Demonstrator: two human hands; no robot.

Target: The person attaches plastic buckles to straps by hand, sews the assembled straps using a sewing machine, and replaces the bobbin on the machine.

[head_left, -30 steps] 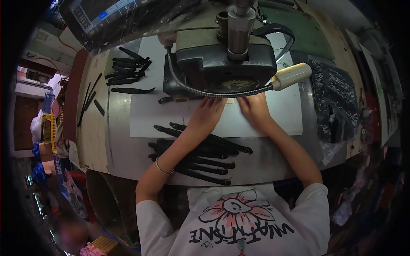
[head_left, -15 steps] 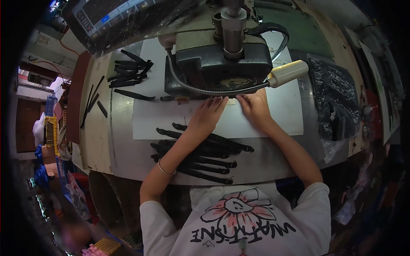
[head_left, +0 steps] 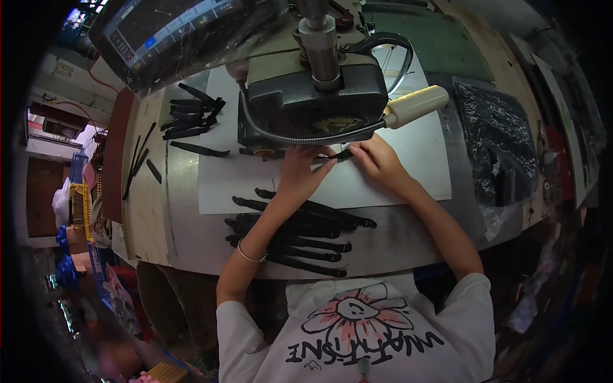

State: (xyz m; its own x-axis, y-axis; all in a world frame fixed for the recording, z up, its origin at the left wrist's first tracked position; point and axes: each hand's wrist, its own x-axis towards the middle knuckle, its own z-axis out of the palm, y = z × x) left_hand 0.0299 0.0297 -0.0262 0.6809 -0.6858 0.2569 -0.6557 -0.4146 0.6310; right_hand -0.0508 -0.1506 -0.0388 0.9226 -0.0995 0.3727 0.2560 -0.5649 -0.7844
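Observation:
A black fabric strip [head_left: 343, 154] lies under the front of a sewing machine head [head_left: 313, 102], and its right end shows between my hands. My right hand [head_left: 381, 163] pinches that end, thumb and fingers together. On the left, my left hand [head_left: 302, 171] is closed on the same strip, its thumb toward the right hand; the machine partly hides its fingers. Below my left forearm, several black strips [head_left: 306, 246] are piled at the near table edge. Another single strip [head_left: 199, 150] rests left of the machine.
A bunch of black strips [head_left: 191, 113] lies at the back left, with thin dark pieces [head_left: 137, 159] farther left. A screen [head_left: 179, 32] stands behind. To the right are a cream-handled lamp [head_left: 418, 105] and a plastic bag [head_left: 498, 140] of dark material.
My hands have drawn slightly apart, and the black strip's end now shows between them. My left hand has turned, its thumb now pointing right. The view has shifted a little.

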